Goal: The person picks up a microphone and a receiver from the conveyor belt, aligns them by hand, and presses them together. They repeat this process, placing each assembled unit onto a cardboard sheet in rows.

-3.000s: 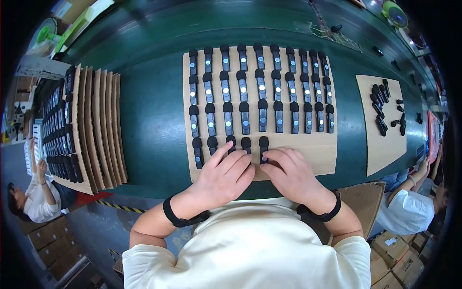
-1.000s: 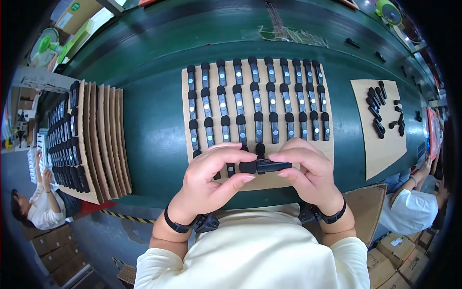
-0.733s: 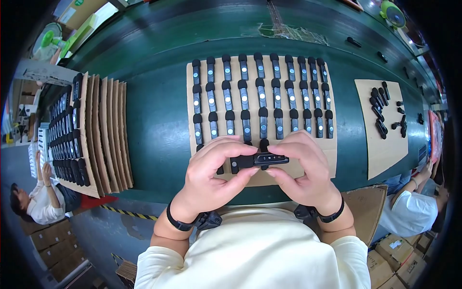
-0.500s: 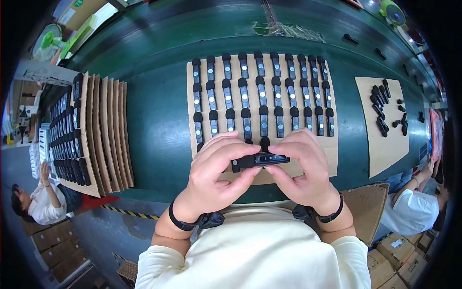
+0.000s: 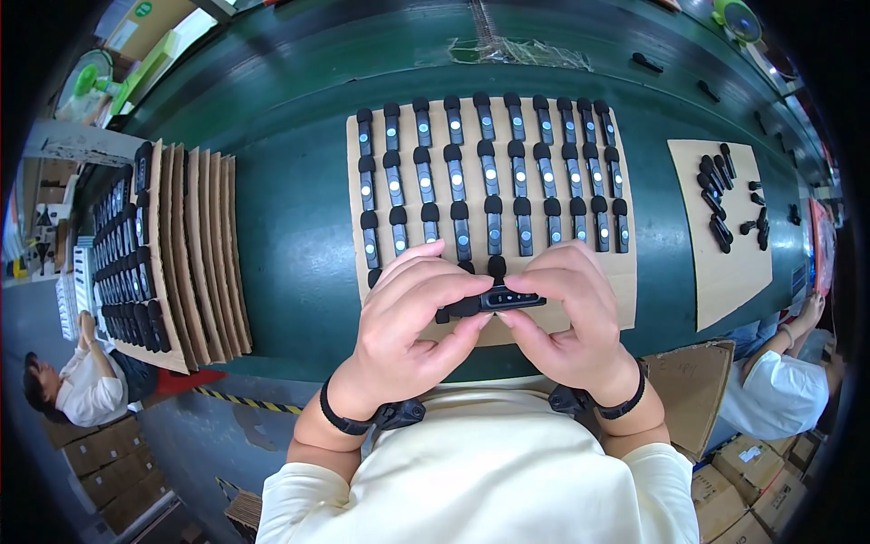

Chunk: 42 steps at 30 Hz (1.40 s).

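Observation:
Both my hands hold a small black clip-on microphone [image 5: 513, 299] level above the cardboard sheet [image 5: 580, 317]. My left hand [image 5: 408, 313] pinches its foam-covered end between thumb and fingers. The thumb and fingers of my right hand [image 5: 575, 304] close on the other end of the body. A row of small marks shows on the side facing up. Beyond my hands, several rows of similar microphones [image 5: 490, 172] lie on the sheet, foam ends pointing away, most with a pale round spot. My fingers partly cover the nearest row.
At left, upright cardboard sheets [image 5: 217, 254] stand beside more rows of microphones [image 5: 122, 245]. Loose microphones [image 5: 713, 195] lie on another sheet [image 5: 720, 290] at right. Clear tape [image 5: 521, 56] sticks to the green belt [image 5: 362, 77]. People [image 5: 86, 381] sit at both sides; cartons [image 5: 748, 462] stand lower right.
The microphone has rolled slightly in my fingers, showing more of its marked side. The tape and loose microphones on the far belt have slid left. My hands have barely moved.

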{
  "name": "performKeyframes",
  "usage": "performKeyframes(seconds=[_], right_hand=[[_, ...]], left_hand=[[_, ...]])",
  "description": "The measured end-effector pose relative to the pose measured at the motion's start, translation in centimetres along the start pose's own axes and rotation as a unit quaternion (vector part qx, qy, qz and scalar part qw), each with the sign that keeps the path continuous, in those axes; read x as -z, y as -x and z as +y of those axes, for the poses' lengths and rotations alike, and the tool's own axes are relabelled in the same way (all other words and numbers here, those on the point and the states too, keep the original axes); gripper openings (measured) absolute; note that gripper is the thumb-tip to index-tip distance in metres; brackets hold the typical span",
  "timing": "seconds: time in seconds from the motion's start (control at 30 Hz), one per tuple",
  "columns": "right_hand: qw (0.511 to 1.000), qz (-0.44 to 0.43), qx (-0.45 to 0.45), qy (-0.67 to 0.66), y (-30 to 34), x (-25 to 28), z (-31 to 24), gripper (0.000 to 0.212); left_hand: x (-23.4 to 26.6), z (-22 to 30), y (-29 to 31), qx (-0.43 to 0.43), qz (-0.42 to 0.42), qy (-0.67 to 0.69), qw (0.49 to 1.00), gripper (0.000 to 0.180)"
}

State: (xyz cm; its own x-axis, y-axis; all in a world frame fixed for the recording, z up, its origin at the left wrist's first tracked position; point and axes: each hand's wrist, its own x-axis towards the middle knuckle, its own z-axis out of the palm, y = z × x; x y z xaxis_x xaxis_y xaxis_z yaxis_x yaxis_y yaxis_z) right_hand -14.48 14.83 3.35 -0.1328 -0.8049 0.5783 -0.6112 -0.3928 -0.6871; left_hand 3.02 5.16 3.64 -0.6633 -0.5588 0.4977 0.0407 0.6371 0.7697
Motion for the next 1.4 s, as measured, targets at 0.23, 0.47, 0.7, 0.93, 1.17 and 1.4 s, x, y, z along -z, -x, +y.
performKeyframes(seconds=[0.23,0.47,0.7,0.93,1.17,1.4], right_hand=[[1.000,-0.008,0.003,-0.009,0.3,-0.1,0.3,0.035],[0.993,-0.008,-0.020,-0.118,0.8,0.1,0.9,0.032],[0.993,-0.040,0.017,-0.105,0.3,0.7,0.4,0.027],[0.996,-0.076,-0.033,-0.037,2.7,2.0,0.8,0.028],[0.977,-0.153,-0.038,0.146,5.6,2.6,2.0,0.029],[0.963,-0.204,-0.017,0.176,7.2,2.0,2.2,0.030]], left_hand=[[0.0,0.2,-0.1,-0.001,0.001,-0.004,1.000,0.034],[-0.1,0.0,-0.3,-0.015,-0.003,-0.031,0.999,0.031],[-0.6,-0.4,-0.2,0.011,-0.035,-0.043,0.998,0.027],[1.3,-0.8,0.4,0.028,-0.028,-0.077,0.996,0.023],[3.1,-1.6,1.3,0.052,0.020,-0.099,0.994,0.020],[3.4,-1.9,1.6,0.076,0.037,-0.097,0.992,0.017]])
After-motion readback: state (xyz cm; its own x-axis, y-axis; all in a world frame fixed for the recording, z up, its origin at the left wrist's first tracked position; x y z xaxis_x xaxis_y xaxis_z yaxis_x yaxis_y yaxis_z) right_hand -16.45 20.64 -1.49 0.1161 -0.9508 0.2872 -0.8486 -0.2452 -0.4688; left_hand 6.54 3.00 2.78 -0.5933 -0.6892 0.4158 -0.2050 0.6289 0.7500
